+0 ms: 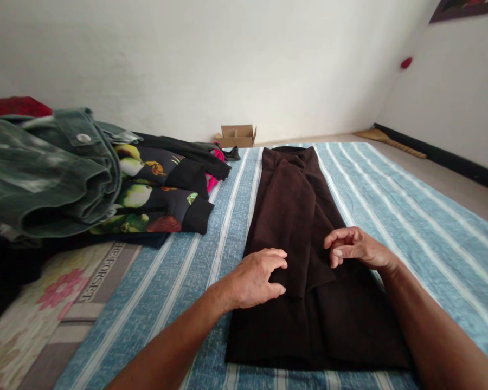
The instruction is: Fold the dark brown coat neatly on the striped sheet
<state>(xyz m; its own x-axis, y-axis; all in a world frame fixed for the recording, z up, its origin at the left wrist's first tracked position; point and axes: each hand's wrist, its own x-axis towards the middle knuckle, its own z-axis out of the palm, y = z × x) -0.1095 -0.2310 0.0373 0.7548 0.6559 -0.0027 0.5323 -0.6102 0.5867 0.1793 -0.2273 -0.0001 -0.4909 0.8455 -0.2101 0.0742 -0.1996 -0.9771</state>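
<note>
A dark brown long-sleeved garment (pixel 284 216) lies lengthwise before me, its sides folded in and its sleeves lying over the middle. Over its left edge hovers my left hand (pixel 256 279), thumb and fingers apart and holding nothing. My right hand (pixel 355 247) is at the garment's right edge, fingers loosely curled and slightly apart, with nothing visible in them. Whether either hand touches the cloth is hard to tell. The garment's lower end, nearest me, is flat and wide, and its far end narrows toward the collar.
Under the garment is a blue and white striped sheet (pixel 195 265). At left, a heap holds green jeans (pixel 52 168) and fruit-printed clothing (pixel 158 206). A flowered mat (pixel 61 303) shows below the heap. Beyond the far edge, a cardboard box (pixel 238 135) stands against the wall.
</note>
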